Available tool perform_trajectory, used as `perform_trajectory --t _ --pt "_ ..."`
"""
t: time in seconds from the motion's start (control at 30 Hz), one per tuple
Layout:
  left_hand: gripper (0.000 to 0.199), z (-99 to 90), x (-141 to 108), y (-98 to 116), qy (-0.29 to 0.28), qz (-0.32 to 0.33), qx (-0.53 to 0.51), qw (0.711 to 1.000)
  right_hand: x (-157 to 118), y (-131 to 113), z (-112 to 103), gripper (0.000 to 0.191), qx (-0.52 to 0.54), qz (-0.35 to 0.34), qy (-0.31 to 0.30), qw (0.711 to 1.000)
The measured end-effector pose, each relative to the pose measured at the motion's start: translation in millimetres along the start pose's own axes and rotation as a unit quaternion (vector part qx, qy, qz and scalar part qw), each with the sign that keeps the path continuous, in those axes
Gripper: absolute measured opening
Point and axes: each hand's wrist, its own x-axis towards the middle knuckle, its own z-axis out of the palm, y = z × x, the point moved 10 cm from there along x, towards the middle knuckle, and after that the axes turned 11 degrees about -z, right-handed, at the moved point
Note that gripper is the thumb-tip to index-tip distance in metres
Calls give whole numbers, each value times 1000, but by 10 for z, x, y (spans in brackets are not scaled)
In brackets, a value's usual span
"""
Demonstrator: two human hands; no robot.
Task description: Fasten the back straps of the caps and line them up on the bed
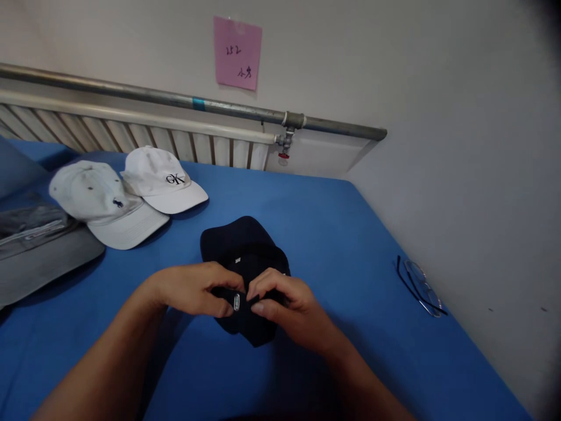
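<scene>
A dark navy baseball cap [239,234] rests on the blue bed surface in front of me, its brim pointing away and its inside facing up. My left hand [201,289] pinches the cap's back strap close to a small silver buckle [236,302]. On the other side of the buckle, my right hand [284,298] grips the strap's end between thumb and fingers. The two hands almost meet at the strap. Part of the cap's crown is hidden under them.
Left of the cap lie a white cap [160,175], an off-white cap [105,199] and a grey cap [44,251]. Glasses [423,289] sit near the right edge of the blue surface [319,228]. A radiator [175,140] and a metal pipe [144,93] run along the wall behind.
</scene>
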Motion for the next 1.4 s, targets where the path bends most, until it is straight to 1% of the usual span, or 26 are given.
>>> perform_trajectory --t 0.1,0.2,0.27,0.3,0.4,0.43,0.57,0.6,0.67,0.73,0.8,0.9,0.97,1.07,1.13,1.2,1.3,1.4 --pt "15 19 29 8 -7 9 -5 1000 -14 15 53 8 29 4 -31 999" --pt "23 -1 52 7 3 16 -30 999 -39 75 17 6 46 31 -18 998" --pt "23 23 73 2 0 15 -28 1000 -50 104 1 5 44 45 -13 998" --pt "20 55 86 3 -8 14 -22 1000 -48 98 11 4 41 42 -19 998" --pt "5 198 130 38 -57 27 -14 998 -33 39 85 3 40 9 -48 998" --pt "2 236 147 49 -70 31 -18 997 -30 20 113 2 41 -1 -58 997" --pt "4 299 212 32 -98 24 -51 994 -30 -21 167 2 47 -17 -80 996" --pt "3 290 224 17 -99 21 -68 992 -29 -30 157 2 48 -19 -79 996" --pt "10 235 245 -17 -89 17 -121 989 -25 -45 105 3 48 -19 -68 996" --pt "21 138 261 -54 -61 21 -188 980 -22 -37 27 2 36 -9 -50 998" --pt "28 30 267 -85 -28 35 -257 965 -24 -10 -50 2 17 8 -31 999" --pt "28 -70 270 -132 5 46 -336 941 -32 27 -119 2 6 28 -14 999" --pt "30 -82 274 -149 8 46 -374 926 -38 47 -141 3 9 38 -7 999" --pt "37 -59 275 -129 -14 57 -428 902 -45 79 -179 4 7 50 0 999" --pt "42 -40 273 -113 -30 62 -456 887 -45 84 -206 5 1 49 2 999" --pt "46 -23 272 -108 -39 60 -470 880 -38 73 -225 5 -3 40 0 999" --pt "46 -29 275 -132 -31 48 -479 876 -24 40 -228 4 -1 29 -12 1000" --pt "40 -66 278 -171 -4 34 -496 867 -8 0 -231 8 13 25 -13 1000"
